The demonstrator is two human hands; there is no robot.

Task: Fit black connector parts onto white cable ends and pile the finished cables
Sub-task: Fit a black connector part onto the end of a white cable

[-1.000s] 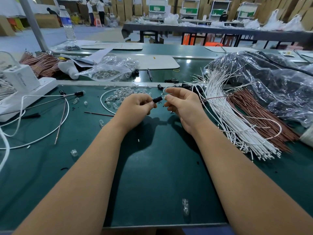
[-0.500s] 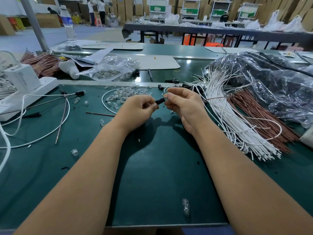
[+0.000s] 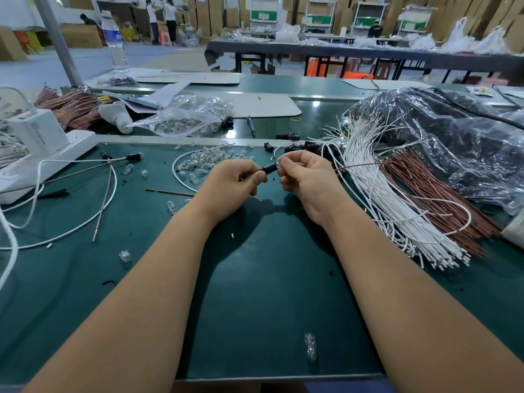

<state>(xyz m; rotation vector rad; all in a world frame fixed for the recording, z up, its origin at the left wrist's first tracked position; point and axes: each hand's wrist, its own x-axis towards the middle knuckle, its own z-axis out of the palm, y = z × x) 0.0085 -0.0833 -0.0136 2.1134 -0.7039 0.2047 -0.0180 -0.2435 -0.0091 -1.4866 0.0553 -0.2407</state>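
Over green bench point(image 3: 255, 307), both hands meet: left point(image 3: 232, 182) pinches black connector point(image 3: 268, 168), right point(image 3: 304, 177) pinches its tip.

A water bottle point(image 3: 114, 46) stands at the far left, near a pen point(image 3: 251, 129) and a bag of clear bulbs point(image 3: 181, 123).

A factory assembly hall. The fingers point(image 3: 256, 177) work over a green-matted bench point(image 3: 255, 279) made for hand assembly. Right of the fingers lie bulk bundles of white cables point(image 3: 377, 194) and brown wires point(image 3: 425, 191); just beyond them, loose clear bulbs point(image 3: 204, 163). Far beyond the fingers stand long work tables point(image 3: 354, 51), stacked cardboard cartons point(image 3: 215, 9), metal shelving point(image 3: 368, 15) and standing workers point(image 3: 170, 21).
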